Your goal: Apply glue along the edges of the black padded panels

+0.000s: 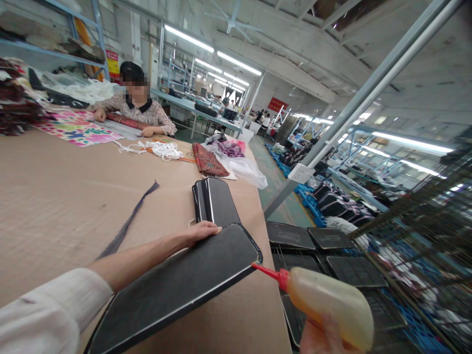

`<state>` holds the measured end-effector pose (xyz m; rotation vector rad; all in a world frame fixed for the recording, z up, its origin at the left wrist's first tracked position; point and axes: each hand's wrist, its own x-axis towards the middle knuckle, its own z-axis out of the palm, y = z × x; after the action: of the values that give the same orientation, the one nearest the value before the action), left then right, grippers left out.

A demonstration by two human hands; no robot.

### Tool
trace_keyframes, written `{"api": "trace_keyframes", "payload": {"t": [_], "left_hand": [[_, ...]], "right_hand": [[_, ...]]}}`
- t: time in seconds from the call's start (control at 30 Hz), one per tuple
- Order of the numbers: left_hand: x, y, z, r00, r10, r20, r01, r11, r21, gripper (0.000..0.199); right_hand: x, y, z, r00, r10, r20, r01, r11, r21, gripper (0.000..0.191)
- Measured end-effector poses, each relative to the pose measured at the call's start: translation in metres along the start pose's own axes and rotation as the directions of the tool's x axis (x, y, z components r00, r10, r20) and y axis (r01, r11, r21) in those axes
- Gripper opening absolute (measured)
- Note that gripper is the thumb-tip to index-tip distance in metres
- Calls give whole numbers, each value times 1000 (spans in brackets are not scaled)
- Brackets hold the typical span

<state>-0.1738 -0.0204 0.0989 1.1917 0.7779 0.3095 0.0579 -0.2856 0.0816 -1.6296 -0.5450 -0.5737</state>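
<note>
My left hand [204, 232] grips the far long edge of a black panel [177, 287] with rounded corners, held tilted over the table. Its thumb lies on the face and the other fingers are hidden behind. In my right hand [320, 335] is a squeeze bottle [330, 305] of yellowish liquid, lying nearly level. The bottle's red nozzle tip meets the panel's rim near its right corner, where a pale line runs along the edge. Just beyond my left hand, a stack of similar black panels [223, 201] rests on the table.
A brown-covered table [73, 196] carries a dark fabric strip [129, 221], folded red patterned cloth [209, 160] and white straps [162, 150]. Across it a person [138, 110] handles cloth. More black panels [289, 235] lie lower right, beside a slanted metal post [332, 140] and a wire rack [427, 216].
</note>
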Motion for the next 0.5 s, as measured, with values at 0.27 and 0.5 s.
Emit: {"api": "trace_keyframes", "payload": {"t": [0.27, 0.5], "left_hand": [[9, -1, -1, 999, 5, -33, -7, 998, -63, 46], [26, -11, 0, 992, -4, -124, -18, 983, -181, 54]], "right_hand": [[-28, -29, 19, 942, 271, 197, -327, 874, 361, 37], [-31, -59, 28, 889, 362, 282, -459, 699, 548, 48]]}}
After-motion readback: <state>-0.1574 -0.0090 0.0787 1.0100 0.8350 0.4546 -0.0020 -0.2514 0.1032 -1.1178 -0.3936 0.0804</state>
